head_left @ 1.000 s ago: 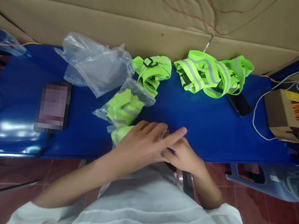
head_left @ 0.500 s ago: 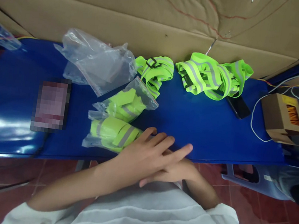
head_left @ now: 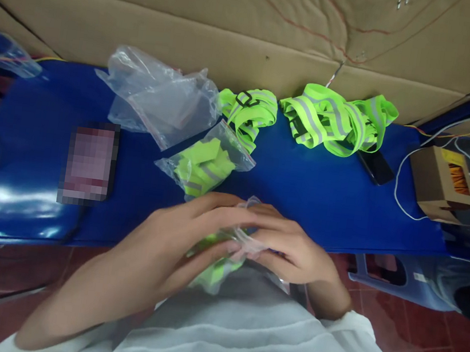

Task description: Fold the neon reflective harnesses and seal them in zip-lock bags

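We have the left hand (head_left: pixel 185 227) and right hand (head_left: pixel 299 248) together, both pinching a crinkled clear plastic bag (head_left: pixel 249 240) with a neon-green strap (head_left: pixel 220 271) inside, at the near edge of the blue desk (head_left: pixel 289 189); fingers cover much of it, can't tell if sealed. Just beyond, we see a flat clear zip-top bag (head_left: pixel 241 149) holding a folded grey-striped green strap (head_left: pixel 204 169). Behind: crumpled translucent plastic bags (head_left: pixel 163 97), beside a coiled neon strap with black buckle (head_left: pixel 254 112). Right of that, a loose heap of grey-striped neon straps (head_left: pixel 333 117) by a black phone (head_left: pixel 378 167). Far right, we note a brown cardboard box (head_left: pixel 429 175), orange showing at its cut-out, contents unclear.
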